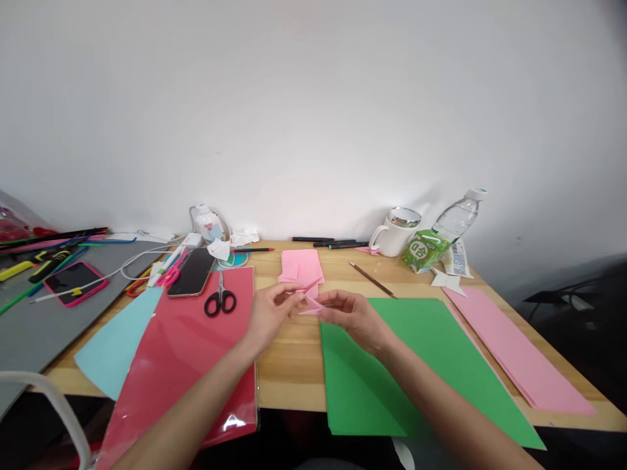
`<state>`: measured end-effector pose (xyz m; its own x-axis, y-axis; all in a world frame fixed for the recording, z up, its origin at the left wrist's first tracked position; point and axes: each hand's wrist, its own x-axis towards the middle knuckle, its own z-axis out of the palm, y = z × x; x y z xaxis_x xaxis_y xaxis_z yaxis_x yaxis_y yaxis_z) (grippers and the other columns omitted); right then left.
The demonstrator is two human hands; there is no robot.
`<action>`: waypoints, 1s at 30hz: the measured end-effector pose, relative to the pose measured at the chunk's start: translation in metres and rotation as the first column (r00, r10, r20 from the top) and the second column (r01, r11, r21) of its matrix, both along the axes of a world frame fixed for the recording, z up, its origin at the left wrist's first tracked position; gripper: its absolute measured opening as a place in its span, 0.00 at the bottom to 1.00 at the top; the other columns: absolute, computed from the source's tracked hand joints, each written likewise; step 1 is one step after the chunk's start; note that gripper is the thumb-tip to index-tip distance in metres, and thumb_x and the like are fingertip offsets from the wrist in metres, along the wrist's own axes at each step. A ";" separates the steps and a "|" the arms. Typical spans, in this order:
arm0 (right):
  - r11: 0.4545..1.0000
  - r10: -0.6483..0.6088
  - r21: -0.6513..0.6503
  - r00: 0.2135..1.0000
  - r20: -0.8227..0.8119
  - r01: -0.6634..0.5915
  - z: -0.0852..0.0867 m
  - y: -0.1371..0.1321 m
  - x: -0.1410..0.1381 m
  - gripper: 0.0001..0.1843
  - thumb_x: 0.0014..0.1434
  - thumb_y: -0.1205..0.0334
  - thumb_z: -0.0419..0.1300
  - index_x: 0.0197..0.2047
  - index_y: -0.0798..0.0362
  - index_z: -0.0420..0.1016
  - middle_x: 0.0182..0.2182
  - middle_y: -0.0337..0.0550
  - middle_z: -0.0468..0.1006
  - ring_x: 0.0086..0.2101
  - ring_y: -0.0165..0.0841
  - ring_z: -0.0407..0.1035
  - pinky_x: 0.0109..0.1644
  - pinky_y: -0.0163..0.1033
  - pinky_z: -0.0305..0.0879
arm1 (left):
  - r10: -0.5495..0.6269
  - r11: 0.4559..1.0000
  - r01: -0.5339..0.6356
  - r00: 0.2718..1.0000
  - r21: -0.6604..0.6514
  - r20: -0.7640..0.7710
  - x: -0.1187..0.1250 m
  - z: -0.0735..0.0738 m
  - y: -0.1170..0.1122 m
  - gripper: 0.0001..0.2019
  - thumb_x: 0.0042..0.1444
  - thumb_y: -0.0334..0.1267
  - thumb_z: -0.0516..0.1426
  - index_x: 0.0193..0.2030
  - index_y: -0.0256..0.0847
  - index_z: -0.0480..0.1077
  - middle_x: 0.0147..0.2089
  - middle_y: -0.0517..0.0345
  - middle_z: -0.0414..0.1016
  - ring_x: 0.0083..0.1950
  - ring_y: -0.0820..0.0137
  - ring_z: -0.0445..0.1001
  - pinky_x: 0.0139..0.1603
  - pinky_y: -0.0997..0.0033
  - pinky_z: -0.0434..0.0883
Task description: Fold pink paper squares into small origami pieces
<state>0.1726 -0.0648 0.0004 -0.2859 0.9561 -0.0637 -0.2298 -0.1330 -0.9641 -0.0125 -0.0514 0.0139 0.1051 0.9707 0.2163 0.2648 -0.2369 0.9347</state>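
Between my two hands, over the middle of the wooden table [289,365], is a small piece of folded pink paper [312,303] with pointed ends. My left hand [272,312] is closed, pinching its left side between thumb and fingers. On the other side my right hand [353,317] pinches it too, fingers bent over the edge. Just behind the hands lies a stack of pink paper squares [302,261]. The fingers partly cover the folds.
Left are a red sheet in a clear sleeve [196,365], black-handled scissors [220,300] and a phone [191,273]. To the right lie green sheets [416,365], a pencil [373,281] and pink strips [519,352]. Behind stand a white mug [394,234], a green carton [425,251] and a leaning bottle [458,219].
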 end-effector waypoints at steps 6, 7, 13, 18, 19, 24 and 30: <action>0.958 -0.241 0.174 0.969 0.057 0.229 0.010 -0.006 -0.014 0.16 0.46 0.51 0.68 0.33 0.53 0.79 0.28 0.42 0.79 0.29 0.33 0.73 0.36 0.43 0.74 | 0.093 0.985 -0.047 0.957 -0.169 0.275 -0.002 0.015 -0.007 0.15 0.45 0.46 0.64 0.34 0.36 0.75 0.26 0.54 0.78 0.25 0.69 0.74 0.26 0.72 0.70; 0.946 -0.276 0.189 0.960 0.041 0.264 0.011 -0.007 -0.016 0.16 0.47 0.50 0.68 0.33 0.53 0.78 0.27 0.41 0.78 0.28 0.33 0.73 0.34 0.43 0.75 | 0.091 0.984 -0.040 0.952 -0.175 0.294 -0.002 0.017 -0.009 0.15 0.44 0.45 0.64 0.35 0.36 0.75 0.27 0.54 0.78 0.26 0.69 0.75 0.28 0.72 0.71; 0.929 -0.312 0.201 0.950 -0.023 0.310 0.012 -0.009 -0.016 0.16 0.44 0.53 0.70 0.33 0.53 0.74 0.27 0.39 0.77 0.26 0.31 0.72 0.33 0.40 0.73 | 0.046 0.971 0.050 0.920 -0.233 0.388 0.003 0.022 -0.018 0.14 0.45 0.41 0.63 0.39 0.37 0.75 0.33 0.56 0.78 0.28 0.71 0.75 0.35 0.70 0.72; 0.910 -0.351 0.220 0.935 -0.039 0.351 0.016 -0.011 -0.011 0.16 0.43 0.59 0.70 0.33 0.51 0.70 0.26 0.36 0.75 0.25 0.28 0.69 0.28 0.34 0.68 | -0.016 0.958 0.118 0.932 -0.262 0.361 0.015 0.024 -0.021 0.13 0.45 0.41 0.63 0.38 0.37 0.75 0.32 0.56 0.78 0.27 0.70 0.76 0.35 0.69 0.74; 0.912 -0.357 0.197 0.932 -0.055 0.361 0.016 -0.011 -0.010 0.18 0.42 0.59 0.70 0.36 0.51 0.70 0.26 0.35 0.75 0.25 0.28 0.69 0.28 0.34 0.68 | -0.026 0.956 0.125 0.936 -0.264 0.352 0.018 0.025 -0.022 0.13 0.45 0.41 0.63 0.38 0.38 0.75 0.33 0.56 0.78 0.28 0.70 0.76 0.35 0.68 0.74; 0.936 -0.309 0.141 0.944 -0.116 0.323 0.012 -0.008 -0.013 0.16 0.46 0.52 0.68 0.35 0.53 0.75 0.27 0.40 0.77 0.27 0.31 0.71 0.34 0.40 0.71 | -0.034 0.970 0.111 0.943 -0.217 0.331 0.029 0.030 -0.024 0.12 0.46 0.40 0.62 0.38 0.39 0.74 0.35 0.55 0.79 0.30 0.68 0.77 0.34 0.69 0.75; 0.923 -0.351 0.144 0.934 -0.070 0.357 0.017 -0.012 -0.011 0.19 0.44 0.52 0.70 0.36 0.52 0.75 0.28 0.40 0.78 0.29 0.34 0.73 0.35 0.43 0.74 | 0.093 0.980 -0.035 0.950 -0.195 0.299 0.028 0.026 -0.019 0.10 0.44 0.37 0.62 0.36 0.39 0.76 0.37 0.56 0.79 0.39 0.68 0.77 0.42 0.70 0.74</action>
<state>0.1620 -0.0773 0.0173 0.0736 0.9928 0.0944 -0.2759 0.1113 -0.9547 0.0155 -0.0708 0.0404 -0.0016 0.9990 0.0443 -0.0309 -0.0444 0.9985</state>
